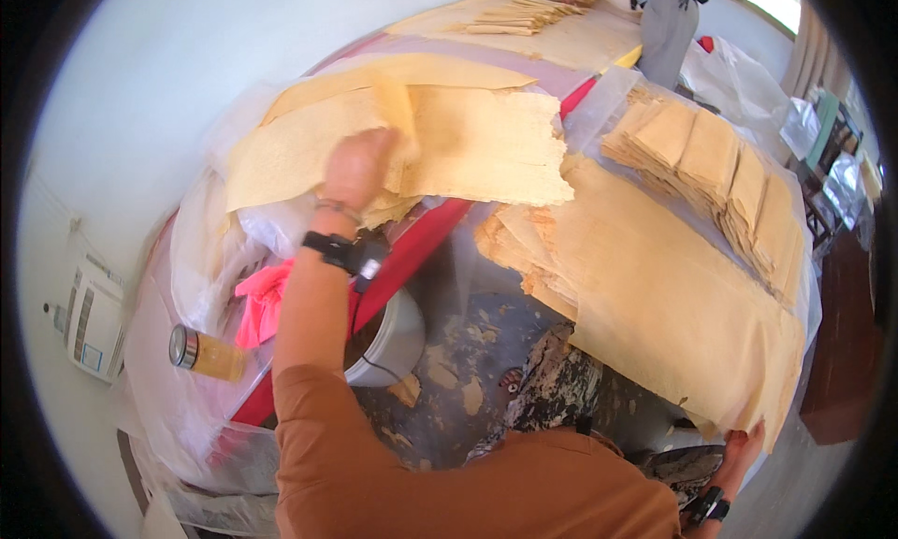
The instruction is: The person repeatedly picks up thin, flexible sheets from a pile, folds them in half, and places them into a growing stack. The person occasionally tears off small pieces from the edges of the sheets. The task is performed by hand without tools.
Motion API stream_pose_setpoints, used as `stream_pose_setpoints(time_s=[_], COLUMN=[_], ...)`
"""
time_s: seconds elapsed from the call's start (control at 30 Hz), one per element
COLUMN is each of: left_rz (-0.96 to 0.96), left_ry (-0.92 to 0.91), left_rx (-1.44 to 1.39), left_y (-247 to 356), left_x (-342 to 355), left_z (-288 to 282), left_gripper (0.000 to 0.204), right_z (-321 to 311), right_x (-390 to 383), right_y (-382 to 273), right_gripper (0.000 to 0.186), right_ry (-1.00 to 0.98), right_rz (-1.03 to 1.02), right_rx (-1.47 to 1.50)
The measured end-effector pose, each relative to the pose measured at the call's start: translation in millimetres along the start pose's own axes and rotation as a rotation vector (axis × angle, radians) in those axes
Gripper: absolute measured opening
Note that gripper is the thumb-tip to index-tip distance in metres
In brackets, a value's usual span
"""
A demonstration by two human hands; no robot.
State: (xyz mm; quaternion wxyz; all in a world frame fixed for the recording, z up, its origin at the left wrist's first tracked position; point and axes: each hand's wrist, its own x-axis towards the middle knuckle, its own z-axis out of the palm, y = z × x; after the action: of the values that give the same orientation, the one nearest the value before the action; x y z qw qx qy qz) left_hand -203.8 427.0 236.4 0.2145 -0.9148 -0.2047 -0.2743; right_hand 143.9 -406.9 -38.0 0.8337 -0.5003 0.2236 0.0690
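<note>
Large thin yellow-tan sheets with ragged edges lie in two layered groups. My left hand (360, 168) reaches over the far left pile of sheets (486, 144), slightly smeared by motion. Its fingers are closed on a sheet that rises in a fold (400, 128) beside them. At the lower right, my right hand (742, 444) grips the near corner of a long tan sheet (683, 296), which lies flat over other sheets. Crumbled, broken edges (528, 249) stick out at that sheet's left end.
Folded sheet stacks (720, 160) line the right table. On the left stand a lidded jar (206, 352) and a pink cloth (262, 301); a white bucket (398, 343) is below. Scraps litter the floor (458, 380). Another person (666, 25) works at the far table.
</note>
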Motion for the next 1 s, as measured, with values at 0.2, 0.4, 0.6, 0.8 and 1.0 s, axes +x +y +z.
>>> stream_pose_setpoints(time_s=[0.2, 0.4, 0.6, 0.8, 1.0], left_rz=[-0.101, -0.405, -0.601, -0.663, -0.478], left_ry=[-0.015, 0.176, 0.516, 0.198, -0.074], left_rx=[-0.108, -0.075, -0.377, -0.084, -0.254], left_y=[32, 15, -37, -29, -2], left_x=[-18, -11, 10, 1, -19], left_z=[15, 22, 30, 32, 12], left_gripper=[0.033, 0.025, 0.031, 0.031, 0.023], right_z=[14, 14, 2, 13, 22], right_x=[-27, -36, -34, -61, -98], right_y=[-4, 6, 14, 19, 29], right_gripper=[0.043, 0.049, 0.05, 0.055, 0.071], right_ry=[0.084, 0.038, 0.033, -0.086, -0.229], right_rz=[-0.096, -0.092, -0.028, 0.108, 0.27], right_rx=[0.032, 0.083, 0.031, -0.144, -0.38])
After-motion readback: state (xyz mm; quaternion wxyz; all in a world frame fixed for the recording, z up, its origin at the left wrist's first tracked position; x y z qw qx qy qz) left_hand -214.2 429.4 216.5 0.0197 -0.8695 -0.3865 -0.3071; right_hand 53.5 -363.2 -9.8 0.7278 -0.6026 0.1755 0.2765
